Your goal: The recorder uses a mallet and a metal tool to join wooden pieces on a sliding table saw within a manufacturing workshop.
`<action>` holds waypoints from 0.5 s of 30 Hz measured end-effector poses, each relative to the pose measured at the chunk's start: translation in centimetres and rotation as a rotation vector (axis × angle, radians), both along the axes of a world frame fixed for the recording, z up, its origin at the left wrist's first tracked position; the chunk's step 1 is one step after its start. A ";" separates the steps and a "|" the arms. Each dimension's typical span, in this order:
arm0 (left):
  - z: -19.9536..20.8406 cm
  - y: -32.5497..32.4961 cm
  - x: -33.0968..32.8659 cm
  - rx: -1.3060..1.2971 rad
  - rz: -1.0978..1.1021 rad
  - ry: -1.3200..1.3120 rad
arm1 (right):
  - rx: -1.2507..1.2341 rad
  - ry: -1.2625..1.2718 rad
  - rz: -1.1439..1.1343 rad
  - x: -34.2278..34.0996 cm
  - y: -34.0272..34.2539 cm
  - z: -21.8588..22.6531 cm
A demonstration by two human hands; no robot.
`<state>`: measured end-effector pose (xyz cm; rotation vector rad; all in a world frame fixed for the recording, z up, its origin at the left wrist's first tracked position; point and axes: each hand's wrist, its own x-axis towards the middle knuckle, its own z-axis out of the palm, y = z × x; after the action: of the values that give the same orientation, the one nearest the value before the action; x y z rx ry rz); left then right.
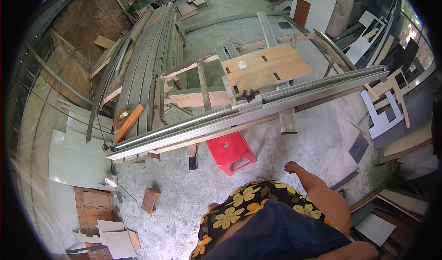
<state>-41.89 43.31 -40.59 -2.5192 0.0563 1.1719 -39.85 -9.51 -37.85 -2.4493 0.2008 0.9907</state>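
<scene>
Neither of my hands is in view; only part of my right arm (357, 251) shows at the lower edge, beside my dark blue top. Ahead of me a long metal guide rail (193, 135) spans the saw table at a slant, with a black star-shaped knob (248, 95) on its sliding part. Just beyond the rail lies a light wooden panel (271, 64) with several dark slots and a small white label. Under the near side of the rail a red plastic stool (228, 149) stands on the floor.
A grey machine bed (149, 71) runs away at the left, with an orange-brown wood piece (129, 123) on its near end. White boards (69, 161) lean at the far left. Offcuts and a notched white board (380, 115) crowd the right side. A brown block (149, 200) sits on the floor.
</scene>
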 end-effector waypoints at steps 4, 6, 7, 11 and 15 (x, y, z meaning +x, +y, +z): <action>-1.1 0.5 -0.4 0.048 0.208 -0.068 | 0.004 0.010 -0.002 0.5 0.5 0.8; 0.0 1.2 -0.4 -0.012 0.001 0.023 | -0.019 -0.008 0.054 0.2 0.2 0.1; 0.3 1.7 -0.4 -0.159 -0.086 0.019 | -0.019 -0.007 0.052 0.2 0.0 -0.2; 0.4 1.8 -0.8 -0.273 -0.122 0.024 | -0.004 0.035 0.066 0.3 -0.1 -0.7; -0.4 1.0 -1.3 -0.154 0.060 -0.079 | -0.019 0.072 0.079 1.0 -0.2 -0.8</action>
<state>-43.22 44.34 -41.00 -2.7164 0.0532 1.1285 -38.83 -9.76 -38.69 -2.4567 0.1394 1.1171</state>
